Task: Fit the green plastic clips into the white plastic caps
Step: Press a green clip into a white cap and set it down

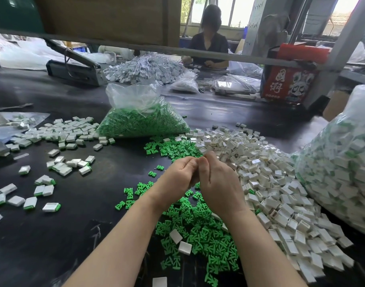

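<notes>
I see both hands raised together over the dark desk [53, 235], fingertips meeting at centre. Left hand [176, 178] has fingers curled inward, knuckles up; right hand [216, 181] likewise curled, thumb side twd the left. Whatever they pinch is hidden btwn the fingers, so I can't tell what's held, if anything.

Loose green clips [200, 228] lie in a spread under and in front of the wrists, w/ a second patch [175, 147] farther out, just past the fingertips. A clear bag of more green clips [142, 121] sits beyond that, top open and crumpled. White caps [281, 183] form a big heap to the right of the hands, touching the clip spread along its edge; a couple of caps lie on top of the clips near the forearms. Far right, a bulging clear bag [343, 162] holds white pieces w/ green showing.

Left side of the desk: scattered finished pieces [59, 168], white w/ green at one end, thicker in a pile [67, 131] farther back.

Across the desk another person [208, 46] sits at a grey pile of parts [144, 68]. Red printed box [289, 79] at right.
</notes>
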A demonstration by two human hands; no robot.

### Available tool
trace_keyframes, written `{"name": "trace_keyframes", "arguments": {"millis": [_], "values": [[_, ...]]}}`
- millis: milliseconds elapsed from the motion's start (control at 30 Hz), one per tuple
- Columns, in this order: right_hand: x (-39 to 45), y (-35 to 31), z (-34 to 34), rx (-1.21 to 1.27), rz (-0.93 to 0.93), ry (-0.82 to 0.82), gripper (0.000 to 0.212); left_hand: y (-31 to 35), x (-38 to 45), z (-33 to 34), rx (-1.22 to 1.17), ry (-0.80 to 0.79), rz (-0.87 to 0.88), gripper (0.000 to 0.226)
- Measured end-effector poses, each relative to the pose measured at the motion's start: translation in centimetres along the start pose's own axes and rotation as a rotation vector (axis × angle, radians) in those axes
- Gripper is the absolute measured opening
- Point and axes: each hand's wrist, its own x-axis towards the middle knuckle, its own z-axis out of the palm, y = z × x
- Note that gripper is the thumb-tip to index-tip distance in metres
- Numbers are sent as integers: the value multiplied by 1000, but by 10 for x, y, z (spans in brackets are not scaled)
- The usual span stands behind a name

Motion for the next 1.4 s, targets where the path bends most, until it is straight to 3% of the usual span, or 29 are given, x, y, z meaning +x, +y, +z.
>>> {"name": "trace_keyframes", "arguments": {"millis": [233, 400, 500, 633, 1000, 1200, 1333, 1400], "values": [[1, -7, 5, 2, 71, -17, 35, -1, -1, -2, 331, 55, 100, 32], [1, -5, 6, -16, 59, -41, 36, -4, -1, -8, 393, 25, 127, 34], [2, -2, 6, 1, 53, -50, 35, -6, -1, -10, 287, -14, 99, 31], [3, 1, 0, 202, 147, -46, 36, -3, -2, -11, 75, -72, 51, 27], [6, -1, -6, 541, 202, -91, 40, -4, -1, -18, 62, -100, 29, 33], [6, -1, -9, 711, 253, -181, 44, -5, -2, -20, 40, -152, 16, 20], [5, 2, -8, 688, 248, -250, 50, -6, -1, -22, 96, -156, -7, 33], [5, 4, -7, 619, 234, -268, 43, -8, -1, -23, 152, -164, -7, 28]]}}
